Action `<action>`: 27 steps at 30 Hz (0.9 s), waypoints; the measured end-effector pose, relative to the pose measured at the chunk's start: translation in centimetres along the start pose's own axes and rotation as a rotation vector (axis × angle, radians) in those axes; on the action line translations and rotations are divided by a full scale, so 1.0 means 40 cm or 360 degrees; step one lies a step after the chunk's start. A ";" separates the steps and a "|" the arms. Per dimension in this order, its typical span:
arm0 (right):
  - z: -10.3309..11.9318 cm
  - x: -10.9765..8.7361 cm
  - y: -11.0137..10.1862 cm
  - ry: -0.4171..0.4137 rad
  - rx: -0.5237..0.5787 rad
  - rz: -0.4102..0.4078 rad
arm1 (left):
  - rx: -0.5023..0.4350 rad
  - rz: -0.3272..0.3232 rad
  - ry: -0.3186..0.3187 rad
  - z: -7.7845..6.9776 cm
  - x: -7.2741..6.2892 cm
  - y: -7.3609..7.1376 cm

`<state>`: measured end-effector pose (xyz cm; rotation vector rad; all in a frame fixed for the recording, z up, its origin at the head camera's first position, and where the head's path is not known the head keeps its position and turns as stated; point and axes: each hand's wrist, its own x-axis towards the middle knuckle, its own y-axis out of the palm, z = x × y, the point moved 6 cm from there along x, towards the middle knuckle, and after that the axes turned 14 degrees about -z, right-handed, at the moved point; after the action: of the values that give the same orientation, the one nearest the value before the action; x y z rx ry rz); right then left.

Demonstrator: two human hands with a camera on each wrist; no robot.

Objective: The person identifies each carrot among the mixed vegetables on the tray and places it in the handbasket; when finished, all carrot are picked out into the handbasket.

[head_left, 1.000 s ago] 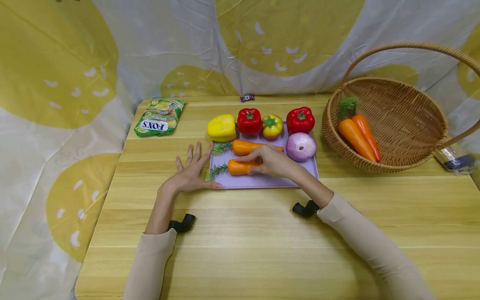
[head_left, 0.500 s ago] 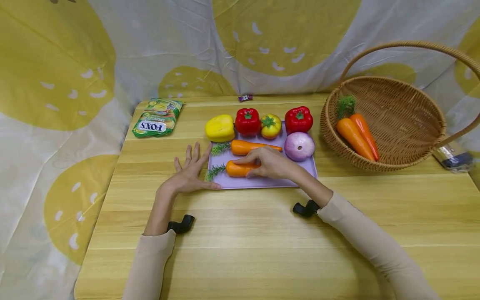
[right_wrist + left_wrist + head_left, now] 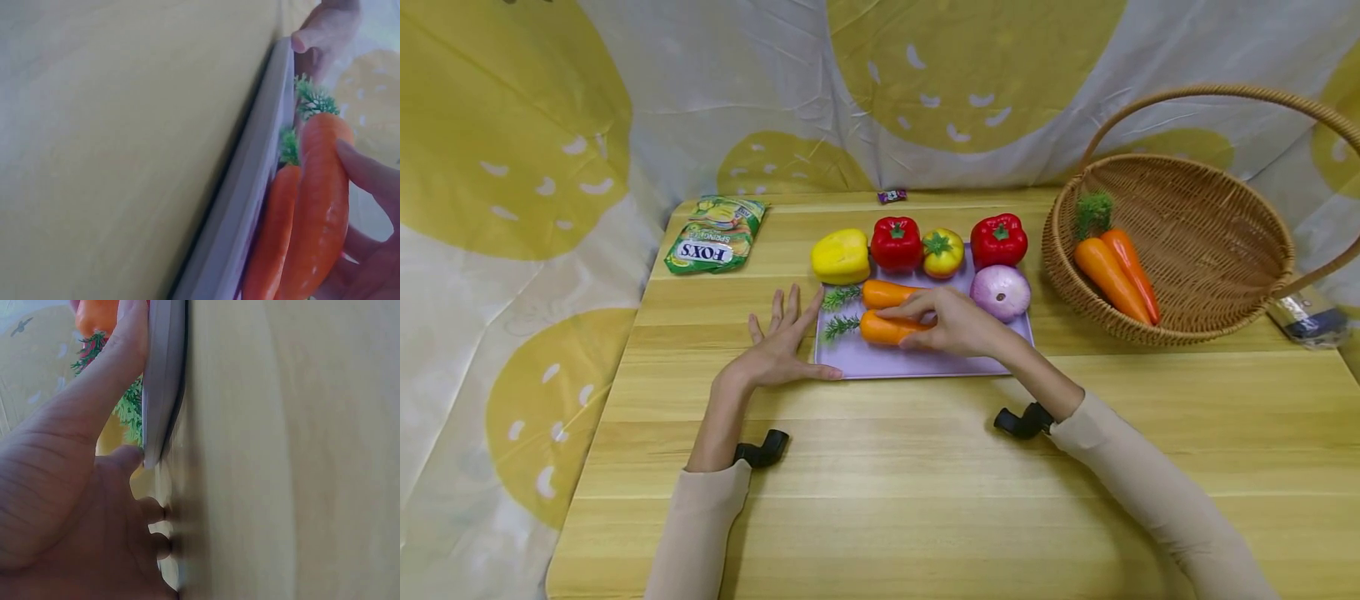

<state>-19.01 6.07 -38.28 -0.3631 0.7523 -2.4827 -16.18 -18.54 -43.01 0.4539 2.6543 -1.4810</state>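
On the lilac tray in the head view, my right hand pinches the nearer orange carrot between thumb and fingers; its green top points left. In the right wrist view, this carrot appears beside another, partly hidden carrot. That farther carrot lies just behind it on the tray. My left hand spreads its fingers at the tray's left edge. Its thumb touches the front left corner, and in the left wrist view the thumb lies along the tray wall.
Along the tray's back are a yellow pepper, a red pepper, a tomato and another red pepper. A purple onion sits at the right. A wicker basket holds carrots. A green packet lies left.
My right hand has shifted the nearer carrot slightly right and back, closer to the farther carrot. The left hand stays at the tray's edge.
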 end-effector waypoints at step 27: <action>0.051 -0.078 -0.313 0.0168 -0.0087 -0.0532 | 0.0016 0.0003 -0.0009 0.001 0.002 0.000</action>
<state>-20.60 15.82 -29.71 -0.4086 0.8639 -2.8167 -16.24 -18.55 -43.03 0.4523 2.6427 -1.4938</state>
